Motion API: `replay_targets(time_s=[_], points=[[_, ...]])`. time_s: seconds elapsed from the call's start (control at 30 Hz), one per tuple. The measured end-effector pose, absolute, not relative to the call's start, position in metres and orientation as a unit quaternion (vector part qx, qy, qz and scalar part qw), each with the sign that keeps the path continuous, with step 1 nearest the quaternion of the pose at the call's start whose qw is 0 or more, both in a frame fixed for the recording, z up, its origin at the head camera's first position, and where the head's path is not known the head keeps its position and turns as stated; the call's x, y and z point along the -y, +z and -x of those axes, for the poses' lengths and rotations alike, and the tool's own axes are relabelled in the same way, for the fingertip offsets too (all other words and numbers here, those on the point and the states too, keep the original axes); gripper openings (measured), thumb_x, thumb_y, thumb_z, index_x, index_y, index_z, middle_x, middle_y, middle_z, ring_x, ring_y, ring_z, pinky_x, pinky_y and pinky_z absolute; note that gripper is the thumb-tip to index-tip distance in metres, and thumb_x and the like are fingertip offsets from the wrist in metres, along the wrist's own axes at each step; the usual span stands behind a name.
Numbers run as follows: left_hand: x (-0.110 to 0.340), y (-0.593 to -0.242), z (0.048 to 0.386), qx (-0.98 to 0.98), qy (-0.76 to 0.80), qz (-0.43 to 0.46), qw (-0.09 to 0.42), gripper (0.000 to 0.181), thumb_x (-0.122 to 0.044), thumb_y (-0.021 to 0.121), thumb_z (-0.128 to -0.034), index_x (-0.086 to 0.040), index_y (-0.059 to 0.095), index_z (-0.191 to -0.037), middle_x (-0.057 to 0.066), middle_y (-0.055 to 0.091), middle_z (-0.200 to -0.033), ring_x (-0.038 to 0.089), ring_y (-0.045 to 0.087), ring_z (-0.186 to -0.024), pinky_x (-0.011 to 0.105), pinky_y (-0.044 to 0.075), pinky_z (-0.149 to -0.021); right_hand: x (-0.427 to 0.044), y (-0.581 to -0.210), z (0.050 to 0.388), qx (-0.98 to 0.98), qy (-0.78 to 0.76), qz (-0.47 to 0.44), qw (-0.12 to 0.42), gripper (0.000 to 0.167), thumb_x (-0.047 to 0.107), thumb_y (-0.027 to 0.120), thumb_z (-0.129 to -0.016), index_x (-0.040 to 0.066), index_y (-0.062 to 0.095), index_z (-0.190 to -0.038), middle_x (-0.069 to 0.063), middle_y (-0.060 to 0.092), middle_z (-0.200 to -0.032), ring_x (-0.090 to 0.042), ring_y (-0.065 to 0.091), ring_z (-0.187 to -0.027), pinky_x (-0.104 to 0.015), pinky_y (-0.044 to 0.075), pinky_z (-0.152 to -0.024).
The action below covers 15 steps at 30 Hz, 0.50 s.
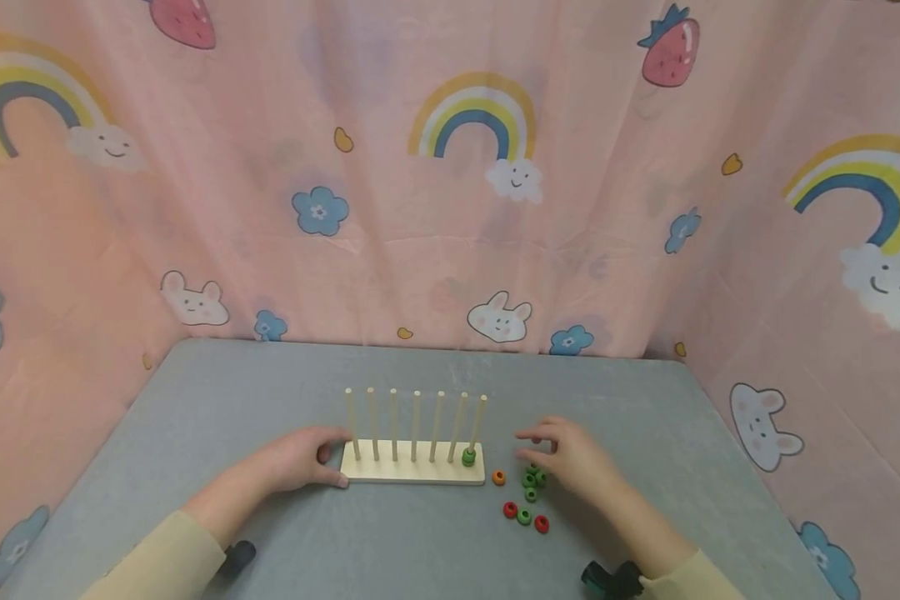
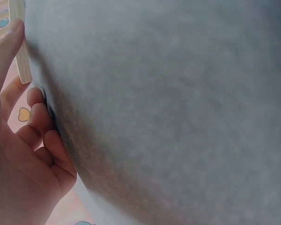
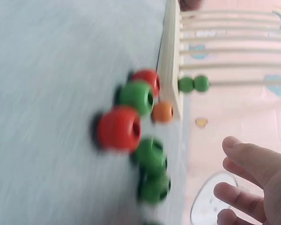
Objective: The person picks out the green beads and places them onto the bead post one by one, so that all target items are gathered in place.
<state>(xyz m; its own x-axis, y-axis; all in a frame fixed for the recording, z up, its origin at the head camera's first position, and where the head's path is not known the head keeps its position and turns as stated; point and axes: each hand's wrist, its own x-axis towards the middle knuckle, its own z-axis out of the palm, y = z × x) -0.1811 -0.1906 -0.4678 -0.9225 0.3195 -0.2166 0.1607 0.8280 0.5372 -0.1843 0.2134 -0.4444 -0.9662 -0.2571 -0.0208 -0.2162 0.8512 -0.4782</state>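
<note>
A pale wooden peg board (image 1: 405, 474) with a row of upright pegs stands on the table. My left hand (image 1: 303, 458) pinches its left end, thumb in front and fingers behind; in the left wrist view the board's end (image 2: 23, 65) lies between thumb and finger. Two green beads (image 3: 194, 84) are stacked on the rightmost peg. To the right of the board, my right hand (image 1: 573, 458) hovers over loose beads, fingers apart and holding nothing. Below it lie an orange bead (image 1: 498, 477), two red beads (image 1: 542, 524) and several green beads (image 1: 530, 494).
The grey table (image 1: 270, 383) backs onto a pink patterned curtain (image 1: 390, 275), which also hangs at both sides. Dark wrist devices (image 1: 612, 578) show near both sleeves.
</note>
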Motion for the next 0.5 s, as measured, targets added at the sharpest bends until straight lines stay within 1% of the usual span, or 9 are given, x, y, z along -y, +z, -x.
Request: replay_targets(time_s=[0.13, 0.27, 0.37, 0.5], points=[[0.191, -0.467, 0.181, -0.943, 0.267, -0.131, 0.148, 0.062, -0.036, 0.088, -0.0715, -0.017, 0.066, -0.126, 0.001, 0.049, -0.075, 0.015, 0.043, -0.069, 0.033, 0.033, -0.062, -0.236, -0.442, 0.18, -0.963, -0.239, 0.115, 0.042, 0.025, 0.029, 0.078, -0.086, 0.019, 0.077, -0.109, 0.005, 0.062, -0.096, -0.012, 0.049, -0.074, -0.029, 0.044, -0.061], [0.191, -0.467, 0.182, -0.944, 0.263, -0.132, 0.148, 0.062, -0.038, 0.088, -0.0716, -0.018, 0.066, -0.127, 0.0, 0.048, -0.074, 0.014, 0.043, -0.068, 0.032, 0.032, -0.061, -0.256, -0.441, 0.176, -0.966, -0.234, 0.099, 0.047, 0.025, 0.028, 0.078, -0.087, 0.017, 0.077, -0.11, 0.002, 0.064, -0.099, -0.013, 0.05, -0.075, -0.03, 0.044, -0.062], [0.191, -0.468, 0.182, -0.945, 0.262, -0.131, 0.149, 0.063, -0.038, 0.088, -0.0715, -0.018, 0.066, -0.127, 0.0, 0.048, -0.074, 0.014, 0.043, -0.068, 0.032, 0.032, -0.061, -0.266, -0.441, 0.173, -0.969, -0.224, 0.091, 0.05, 0.025, 0.028, 0.078, -0.086, 0.017, 0.077, -0.109, 0.001, 0.064, -0.1, -0.014, 0.05, -0.076, -0.031, 0.044, -0.063], [0.189, -0.468, 0.181, -0.946, 0.262, -0.123, 0.148, 0.063, -0.038, 0.089, -0.0708, -0.018, 0.066, -0.126, 0.0, 0.048, -0.075, 0.015, 0.043, -0.068, 0.033, 0.032, -0.061, -0.272, -0.444, 0.173, -0.97, -0.217, 0.092, 0.052, 0.025, 0.028, 0.079, -0.085, 0.017, 0.077, -0.108, 0.003, 0.064, -0.096, -0.013, 0.052, -0.078, -0.031, 0.045, -0.065]])
